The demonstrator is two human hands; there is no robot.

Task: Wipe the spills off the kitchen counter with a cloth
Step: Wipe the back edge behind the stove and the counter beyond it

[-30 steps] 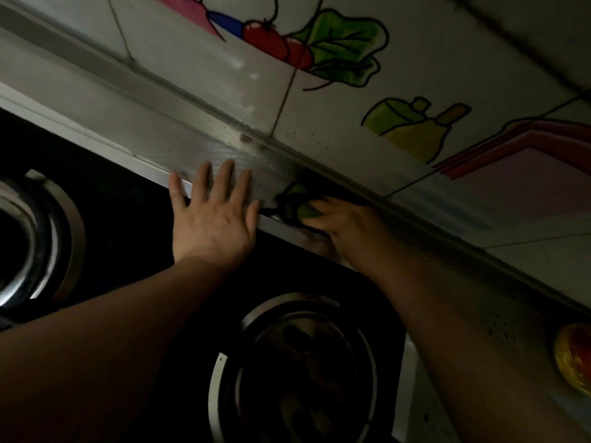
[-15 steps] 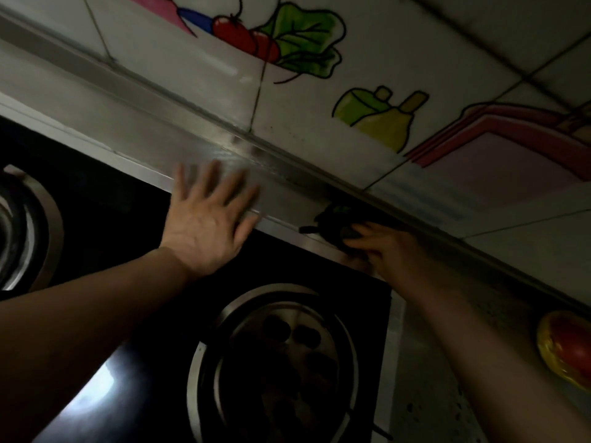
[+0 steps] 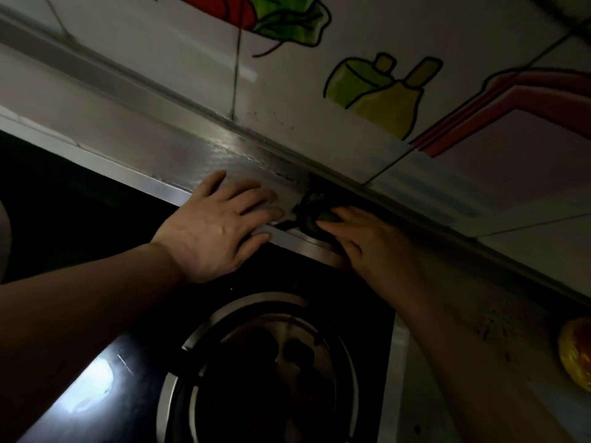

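Observation:
My right hand [image 3: 361, 241] presses a small dark green cloth [image 3: 311, 210] onto the steel counter strip [image 3: 192, 158] between the black hob and the tiled wall. The fingers cover part of the cloth, which is bunched against the back ledge. My left hand [image 3: 220, 225] lies flat with its fingers apart, palm down on the hob's back edge and the steel strip, just left of the cloth and nearly touching it. It holds nothing. Dark specks dot the counter [image 3: 499, 321] to the right of the hob.
A black glass hob with a round steel burner ring [image 3: 268, 366] fills the space under my arms. The tiled wall [image 3: 383, 91] with painted vegetables and bottles rises behind the strip. A red and yellow object [image 3: 575, 353] sits at the right edge.
My right hand has slid the cloth back to the left along the strip, close to my left hand. The left hand's fingers have turned towards the cloth. The view has moved closer.

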